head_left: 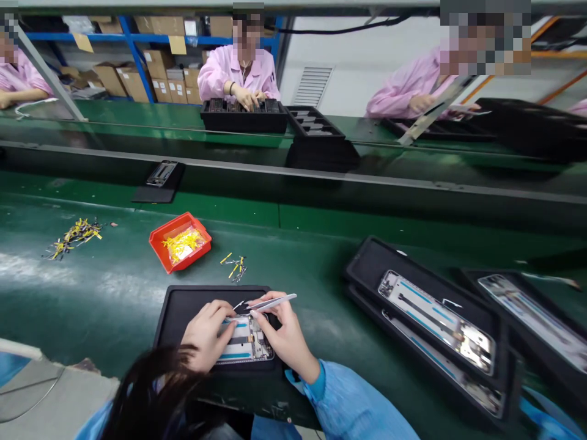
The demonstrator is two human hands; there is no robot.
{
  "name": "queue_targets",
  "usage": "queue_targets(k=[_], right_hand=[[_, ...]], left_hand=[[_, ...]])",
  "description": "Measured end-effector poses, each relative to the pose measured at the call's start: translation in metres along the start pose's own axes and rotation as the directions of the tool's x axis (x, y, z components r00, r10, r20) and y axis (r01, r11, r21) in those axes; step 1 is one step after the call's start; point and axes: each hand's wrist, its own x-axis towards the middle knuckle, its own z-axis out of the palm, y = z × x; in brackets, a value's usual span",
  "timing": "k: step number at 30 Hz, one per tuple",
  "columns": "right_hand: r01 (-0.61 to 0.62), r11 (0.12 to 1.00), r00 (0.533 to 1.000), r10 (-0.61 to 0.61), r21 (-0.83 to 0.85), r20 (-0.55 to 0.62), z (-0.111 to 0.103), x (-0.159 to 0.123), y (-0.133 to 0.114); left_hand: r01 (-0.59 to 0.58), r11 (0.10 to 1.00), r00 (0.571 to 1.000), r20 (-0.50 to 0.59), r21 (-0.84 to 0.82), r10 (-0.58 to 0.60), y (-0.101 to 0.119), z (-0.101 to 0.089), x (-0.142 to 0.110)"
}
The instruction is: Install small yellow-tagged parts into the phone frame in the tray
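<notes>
The person is working over a black tray (172, 318) on the green surface (114, 299). The phone panel (245, 349) is lying inside this tray, and the person's hands are partly covering it. The left hand (206, 336) is resting on the panel with its fingers bending over it and pressing it down, but I cannot tell if it is also gripping the edge. The right hand (287, 336) is pinching white tweezers (273, 302) between thumb and fingers, in the way of holding a pen. Their tips are pointing at the panel beside the left hand, and I cannot tell if they are carrying a small piece. This seems a good way of working, because the left hand is keeping the panel steady while the right hand is staying close and low. Ahead, a red box (180, 241) is holding yellow strips (183, 244), and loose yellow pieces (76, 238) are lying on the surface. On the right side, other black trays (426, 287) are carrying more phone panels (435, 311).
</notes>
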Motion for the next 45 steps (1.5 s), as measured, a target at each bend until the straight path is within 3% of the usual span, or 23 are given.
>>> queue_targets(k=[23, 30, 37, 45], right_hand=[[0.035, 0.998, 0.996, -0.039, -0.059, -0.076, 0.0010, -0.0009, -0.0013], [0.028, 0.996, 0.999, -0.030, -0.082, -0.022, 0.0015, 0.0009, -0.0021], [0.004, 0.996, 0.999, -0.007, -0.092, -0.033, 0.0018, 0.0017, -0.0031], [0.102, 0.982, 0.994, -0.096, -0.158, 0.047, -0.0011, 0.0050, -0.0031]], left_hand=[[-0.029, 0.996, 0.998, 0.057, 0.084, 0.024, 0.0032, 0.0015, 0.0054], [-0.057, 0.998, 0.995, 0.080, 0.039, 0.054, -0.0017, -0.0017, 0.0078], [0.020, 0.999, 0.994, 0.110, -0.030, -0.016, -0.0057, -0.0006, 0.0087], [0.036, 0.999, 0.997, 0.069, -0.022, -0.034, -0.0036, -0.0048, 0.0072]])
